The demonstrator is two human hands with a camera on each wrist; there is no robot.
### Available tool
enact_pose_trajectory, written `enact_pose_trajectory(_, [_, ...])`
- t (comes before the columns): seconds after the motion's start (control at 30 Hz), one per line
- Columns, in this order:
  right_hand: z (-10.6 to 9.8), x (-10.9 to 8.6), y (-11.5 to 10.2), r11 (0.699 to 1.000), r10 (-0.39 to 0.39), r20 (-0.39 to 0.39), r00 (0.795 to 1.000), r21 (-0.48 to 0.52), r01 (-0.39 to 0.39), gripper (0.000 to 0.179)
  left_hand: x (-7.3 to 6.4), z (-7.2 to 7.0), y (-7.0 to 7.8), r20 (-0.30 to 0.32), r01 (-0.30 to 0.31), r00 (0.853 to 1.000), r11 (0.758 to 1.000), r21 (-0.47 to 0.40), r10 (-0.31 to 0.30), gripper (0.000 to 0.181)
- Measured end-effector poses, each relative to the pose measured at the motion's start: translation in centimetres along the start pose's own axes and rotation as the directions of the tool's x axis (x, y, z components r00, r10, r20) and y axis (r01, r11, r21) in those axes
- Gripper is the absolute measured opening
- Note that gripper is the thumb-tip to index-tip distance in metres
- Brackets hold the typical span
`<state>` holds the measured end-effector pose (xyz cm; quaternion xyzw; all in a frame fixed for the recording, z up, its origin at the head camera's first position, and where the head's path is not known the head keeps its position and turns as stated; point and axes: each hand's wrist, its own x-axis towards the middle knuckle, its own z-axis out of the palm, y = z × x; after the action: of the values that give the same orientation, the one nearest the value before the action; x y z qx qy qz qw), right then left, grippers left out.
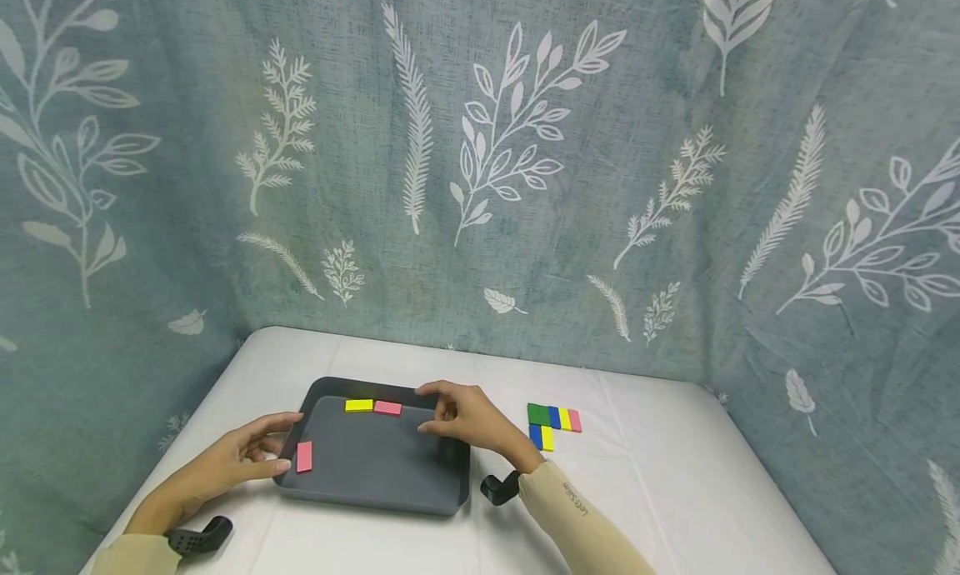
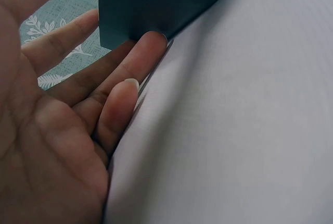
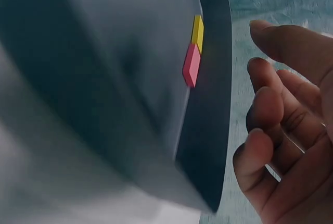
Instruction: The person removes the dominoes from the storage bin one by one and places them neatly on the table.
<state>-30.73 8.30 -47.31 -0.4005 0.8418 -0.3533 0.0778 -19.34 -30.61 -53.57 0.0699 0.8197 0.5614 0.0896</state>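
Observation:
A grey rectangular tray [image 1: 375,467] lies on the table, with a yellow tile [image 1: 359,406] and a pink tile [image 1: 387,408] end to end along its back wall. Another pink tile [image 1: 303,457] is by the left wall. My left hand [image 1: 225,467] rests at the tray's left side, thumb and index finger at the rim; its other fingers touch the outer wall in the left wrist view. Over the tray's right part hovers my right hand [image 1: 472,417], thumb and index apart, other fingers loosely curled. Nothing shows between those fingers [image 3: 268,104] in the right wrist view.
To the right of the tray, a group of green, blue, yellow and pink tiles [image 1: 553,418] lies in two rows on the white tablecloth [image 1: 645,475]. A leaf-patterned teal curtain [image 1: 420,292] stands behind and beside the table.

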Motion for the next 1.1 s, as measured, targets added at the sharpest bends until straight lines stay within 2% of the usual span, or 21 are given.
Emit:
enact_pose_trajectory(0.53, [3.5, 3.5, -2.7, 0.995, -0.064, 0.112, 0.992, -0.069, 0.072, 0.053, 0.3, 0.0, -0.2, 0.007, 0.029, 1.000, 1.000, -0.001, -0.029, 0.079])
enact_pose_trajectory(0.83, [5.7, 5.7, -3.6, 0.980, -0.081, 0.186, 0.979, -0.166, 0.113, 0.055, 0.2, -0.3, -0.4, 0.021, 0.016, 1.000, 1.000, -0.016, -0.015, 0.078])
enact_pose_trajectory(0.97, [6.7, 6.6, -3.8, 0.975, -0.092, 0.227, 0.970, -0.178, 0.134, 0.056, 0.2, -0.3, -0.4, 0.022, 0.008, 1.000, 1.000, -0.022, -0.008, 0.077])
enact_pose_trajectory(1.1, [7.1, 7.1, -4.4, 0.973, -0.102, 0.242, 0.965, -0.177, 0.147, 0.056, 0.1, -0.4, -0.6, 0.028, -0.025, 0.999, 1.000, -0.013, 0.025, 0.075])
